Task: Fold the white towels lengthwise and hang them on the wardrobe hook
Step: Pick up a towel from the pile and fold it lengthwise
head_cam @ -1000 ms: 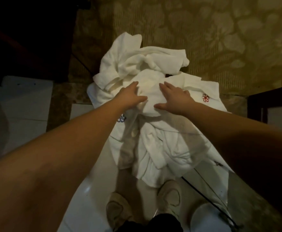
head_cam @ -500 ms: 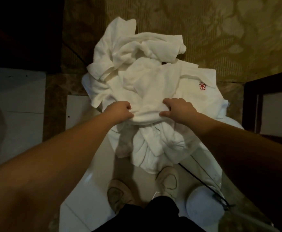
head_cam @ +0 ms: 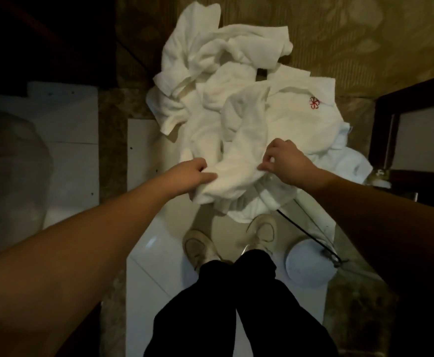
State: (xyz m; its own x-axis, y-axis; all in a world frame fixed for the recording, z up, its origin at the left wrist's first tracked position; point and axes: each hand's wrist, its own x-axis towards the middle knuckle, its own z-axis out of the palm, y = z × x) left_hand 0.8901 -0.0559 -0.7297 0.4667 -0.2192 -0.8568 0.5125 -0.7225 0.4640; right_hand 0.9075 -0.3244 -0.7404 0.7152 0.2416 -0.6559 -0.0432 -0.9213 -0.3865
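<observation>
so both hands hold one towel (head_cam: pixel 239 161) by its near edge: left hand (head_cam: pixel 194 173) curled round the 9 o'clock corner, right hand (head_cam: pixel 285 163) pinching the 3 o'clock corner. its long axis runs away toward 12 o'clock over the pile (head_cam: pixel 226 73), which seems to lie on a glass surface (head_cam: pixel 313 228). lifting should pull it clear.

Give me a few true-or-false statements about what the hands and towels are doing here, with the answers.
1. Both hands grip the same towel. True: the left hand and the right hand hold its near end.
2. The towels are neatly stacked. False: the pile is crumpled.
3. A red emblem shows on one towel. True.
4. The person is barefoot. False: shoes are on both feet.
5. A towel already hangs on a hook. False: no hook is visible.
</observation>
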